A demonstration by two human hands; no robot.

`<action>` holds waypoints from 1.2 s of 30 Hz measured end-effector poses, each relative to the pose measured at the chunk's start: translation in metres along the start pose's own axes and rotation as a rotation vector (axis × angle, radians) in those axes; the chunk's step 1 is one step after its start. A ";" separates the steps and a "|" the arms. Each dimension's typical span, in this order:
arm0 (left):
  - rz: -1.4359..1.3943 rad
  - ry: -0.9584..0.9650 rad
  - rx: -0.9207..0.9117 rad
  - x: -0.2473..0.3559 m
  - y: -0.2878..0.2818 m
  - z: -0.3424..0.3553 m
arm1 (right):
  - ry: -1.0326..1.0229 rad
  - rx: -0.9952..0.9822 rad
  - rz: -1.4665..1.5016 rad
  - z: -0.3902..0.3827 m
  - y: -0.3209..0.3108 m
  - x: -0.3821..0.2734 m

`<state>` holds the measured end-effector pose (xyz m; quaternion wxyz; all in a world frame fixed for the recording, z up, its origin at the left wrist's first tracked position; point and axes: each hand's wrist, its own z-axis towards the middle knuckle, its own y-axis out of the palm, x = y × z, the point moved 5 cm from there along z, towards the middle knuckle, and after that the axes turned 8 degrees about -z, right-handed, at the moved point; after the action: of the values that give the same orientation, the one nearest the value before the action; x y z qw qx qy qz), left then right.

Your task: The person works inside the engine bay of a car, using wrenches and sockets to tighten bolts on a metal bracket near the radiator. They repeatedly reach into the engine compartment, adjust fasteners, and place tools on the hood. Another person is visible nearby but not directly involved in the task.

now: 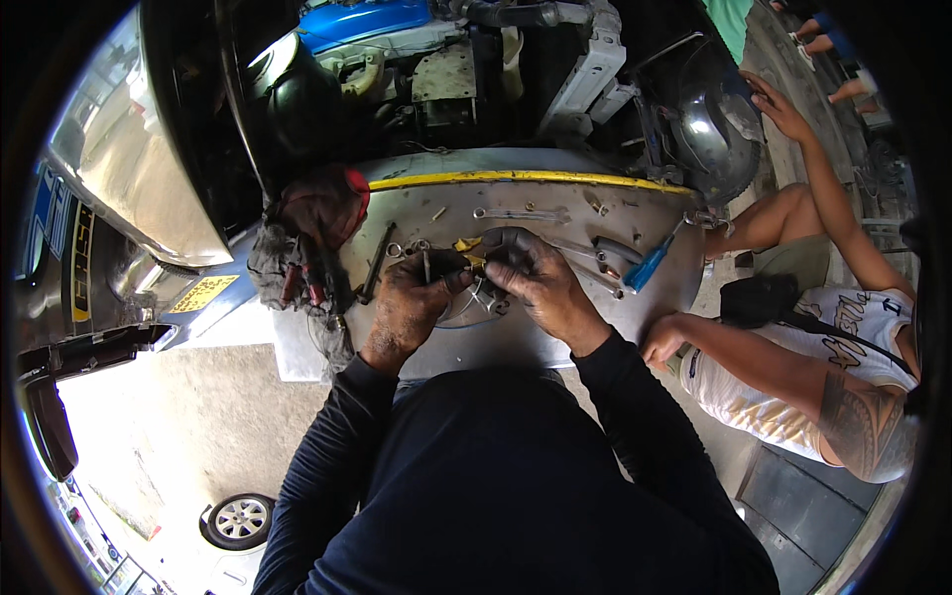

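My left hand [411,305] and my right hand [543,286] meet over a metal panel [436,347], fingers dark with grime. Both are closed in a pinch on a small metal part [486,298], mostly hidden by fingers; its kind cannot be made out. A yellow piece [467,244] shows just beyond the fingertips. Beside my left hand lie a ring-shaped part [395,249] and a dark bar-like tool [378,263]. Beyond my right hand rests a combination wrench [521,214]. To its right are more wrenches [593,272] and a blue-handled screwdriver [650,268].
Dirty rags [297,248] lie at the panel's left end. A yellow strip [526,177] runs along its far edge, with the open engine bay [446,84] behind. At the right sits another person [793,367], one hand near the panel. A wheel [240,521] stands lower left.
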<state>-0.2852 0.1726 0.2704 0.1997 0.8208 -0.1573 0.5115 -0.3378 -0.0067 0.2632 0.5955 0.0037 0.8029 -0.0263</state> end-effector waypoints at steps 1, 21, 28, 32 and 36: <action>-0.014 -0.002 -0.006 0.000 0.001 0.001 | 0.019 0.013 -0.056 0.001 -0.001 0.001; 0.034 0.035 -0.054 -0.012 0.007 0.009 | 0.126 0.001 0.044 0.001 -0.002 0.016; 0.105 -0.032 -0.031 -0.017 0.013 0.010 | -0.205 0.103 -0.282 -0.008 -0.010 0.010; 0.083 -0.022 -0.054 -0.025 0.017 0.016 | 0.005 0.044 0.018 -0.010 -0.014 0.020; 0.129 -0.029 -0.056 -0.027 0.017 0.022 | 0.192 -0.022 -0.123 -0.007 -0.021 0.026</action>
<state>-0.2878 0.1485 0.2399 0.1871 0.8103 -0.2270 0.5068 -0.3526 -0.0279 0.2407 0.5132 -0.0496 0.8552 -0.0535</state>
